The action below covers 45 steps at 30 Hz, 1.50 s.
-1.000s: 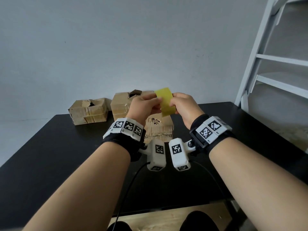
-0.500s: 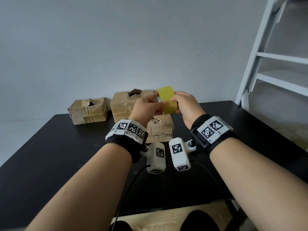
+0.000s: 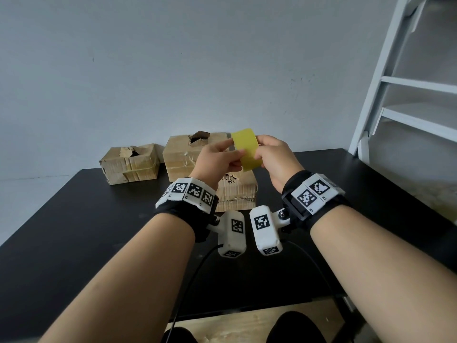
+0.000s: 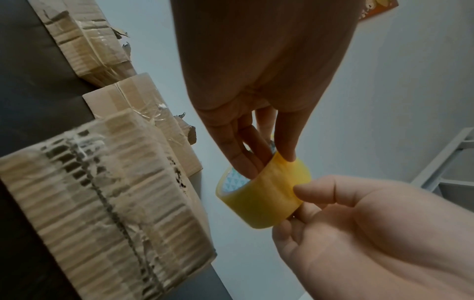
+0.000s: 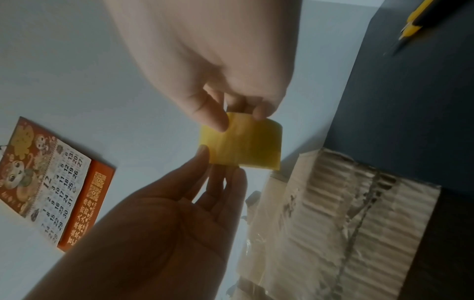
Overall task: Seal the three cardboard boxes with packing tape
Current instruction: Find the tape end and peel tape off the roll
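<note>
Holding one yellow roll of packing tape (image 3: pixel 246 152) between our left hand (image 3: pixel 217 160) and right hand (image 3: pixel 274 160), we pinch it above the black table (image 3: pixel 74 231), its core axis running left-right. Three taped brown cardboard boxes (image 3: pixel 129 164) sit beyond, contents hidden.

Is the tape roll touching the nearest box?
Apart. The left wrist view shows the tape roll held up in both hands, with bare wall between it and the nearest box.

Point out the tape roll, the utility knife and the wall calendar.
tape roll (image 4: pixel 266 194): left wrist view, outer yellow face.
utility knife (image 5: pixel 413 22): right wrist view, yellow-black handle.
wall calendar (image 5: pixel 54 182): right wrist view, date grid.
</note>
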Tool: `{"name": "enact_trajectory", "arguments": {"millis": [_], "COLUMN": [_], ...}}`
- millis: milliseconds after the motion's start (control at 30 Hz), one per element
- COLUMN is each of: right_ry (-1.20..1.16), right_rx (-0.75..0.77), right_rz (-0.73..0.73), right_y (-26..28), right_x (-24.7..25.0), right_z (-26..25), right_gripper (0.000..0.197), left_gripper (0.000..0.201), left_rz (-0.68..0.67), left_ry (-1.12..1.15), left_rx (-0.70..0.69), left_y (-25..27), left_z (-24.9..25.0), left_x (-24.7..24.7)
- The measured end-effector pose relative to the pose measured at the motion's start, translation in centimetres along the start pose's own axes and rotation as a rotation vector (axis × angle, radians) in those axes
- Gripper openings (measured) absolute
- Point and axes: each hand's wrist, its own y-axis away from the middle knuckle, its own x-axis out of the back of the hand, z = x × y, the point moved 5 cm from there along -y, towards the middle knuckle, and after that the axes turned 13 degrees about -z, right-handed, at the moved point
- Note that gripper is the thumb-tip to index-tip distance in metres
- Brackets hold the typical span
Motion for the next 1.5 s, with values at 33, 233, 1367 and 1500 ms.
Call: {"name": "enact_trajectory", "arguments": {"millis": [33, 233, 1367, 1500], "right_ry": [0.002, 0.014, -0.047, -0.057], "right_rx": [0.001, 0.01, -0.029, -0.055], "right_rz": [-0.003, -0.027, 0.041, 0.057], "right_y": [0.0, -0.1, 0.3, 0.0], "right_x": [0.0, 0.0, 0.4, 0.3], "right_z": [0.0, 0.0, 0.1, 0.3], "right_gripper": [0.041, 0.042, 0.04, 0.012], "left_gripper": [0.035, 0.029, 0.013, 0.019], "left_rz": [-0.001, 0.023, 0.071, 0.108], "left_ry": [-0.001, -0.025, 0.069, 0.128], "left_rx": [-0.001, 0.015, 0.024, 0.038], "left_y": [0.0, 0.0, -0.5, -0.7], "left_z": [0.0, -0.3, -0.2, -0.2], "left_x": [0.1, 0.2, 0.3, 1.0]}}
